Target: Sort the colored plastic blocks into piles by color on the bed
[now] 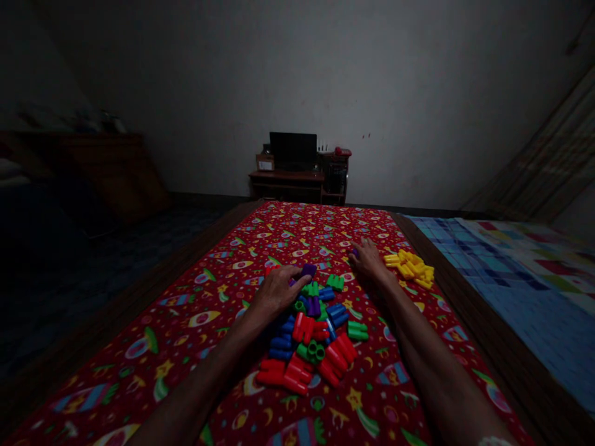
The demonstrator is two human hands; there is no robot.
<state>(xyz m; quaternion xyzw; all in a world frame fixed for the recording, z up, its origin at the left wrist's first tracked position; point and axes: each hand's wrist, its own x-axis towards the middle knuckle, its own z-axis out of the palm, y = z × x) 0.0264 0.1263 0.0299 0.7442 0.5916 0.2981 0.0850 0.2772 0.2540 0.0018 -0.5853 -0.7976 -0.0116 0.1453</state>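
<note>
A heap of plastic tube-shaped blocks [316,341] in red, blue, green and purple lies on a red patterned cloth [195,322]. My left hand [277,288] is at the heap's far left edge, fingers curled on a purple block [307,271]. My right hand [369,259] reaches further out, resting on the cloth with a small purple piece [354,252] at its fingertips. A separate pile of yellow blocks [409,268] lies just right of my right hand.
The cloth covers a long low surface with a wooden edge [446,279]. A blue checked mat [511,279] lies to the right. A dark desk with a monitor [294,150] stands against the far wall. The room is dim.
</note>
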